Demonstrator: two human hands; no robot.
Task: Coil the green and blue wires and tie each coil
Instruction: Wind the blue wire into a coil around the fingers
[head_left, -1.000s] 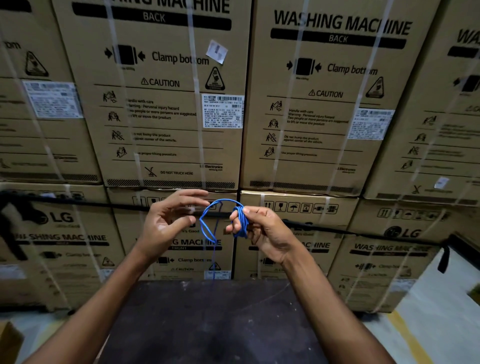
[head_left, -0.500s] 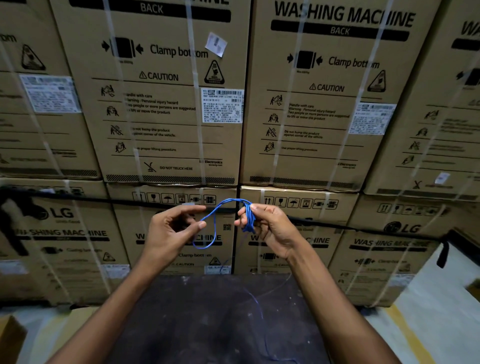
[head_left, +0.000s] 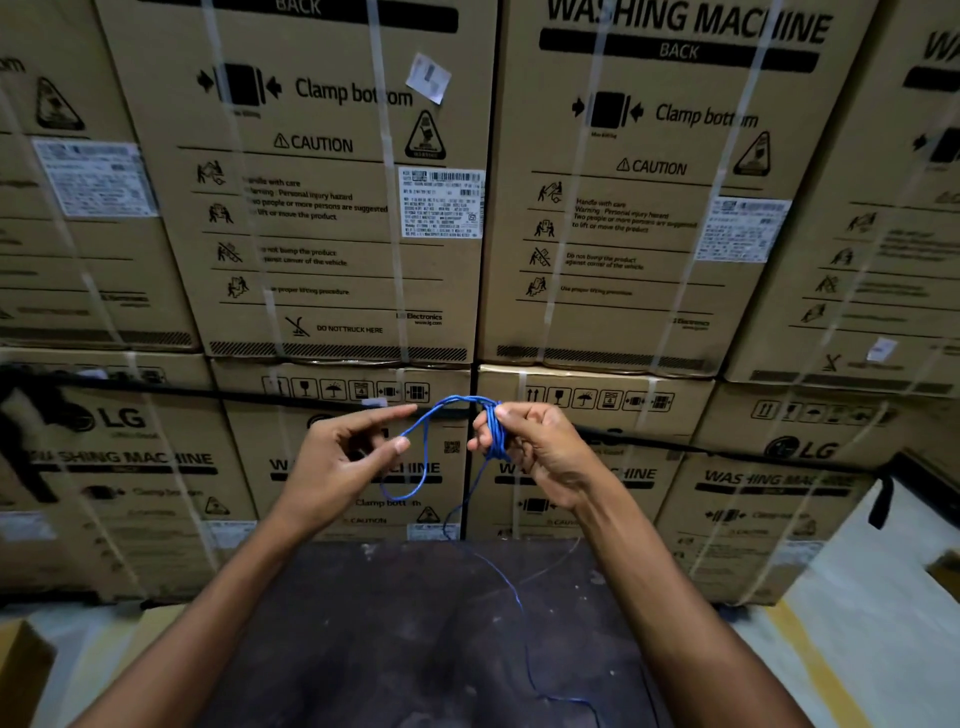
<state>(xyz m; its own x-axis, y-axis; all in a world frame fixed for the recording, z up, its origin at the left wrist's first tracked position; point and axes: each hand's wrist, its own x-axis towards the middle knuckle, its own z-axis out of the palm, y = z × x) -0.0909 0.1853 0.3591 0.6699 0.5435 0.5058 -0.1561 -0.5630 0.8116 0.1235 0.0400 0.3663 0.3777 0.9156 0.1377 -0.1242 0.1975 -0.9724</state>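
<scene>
Coiling is going on above the table (head_left: 363, 623): right hand (head_left: 540, 457) is clamping the blue wire (head_left: 493, 436) bundle, left hand (head_left: 343, 462), half open, is guiding the loop; even tension should be keeping turns tidy.

- upper right carton (head_left: 675, 218): "WASHING MACHINE", "BACK", "Clamp bottom", "CAUTION", "Handle with care"
- upper middle carton (head_left: 332, 234): "BACK", "Clamp bottom", "CAUTION", "DO NOT TRUCK HERE", "www.lg.com", plus a white barcode sticker (head_left: 441, 203), print too tiny to read
- lower left carton (head_left: 104, 467): "LG", "WASHING MACHINE"
- lower right carton (head_left: 769, 499): "LG", "WASHING MACHINE"
</scene>
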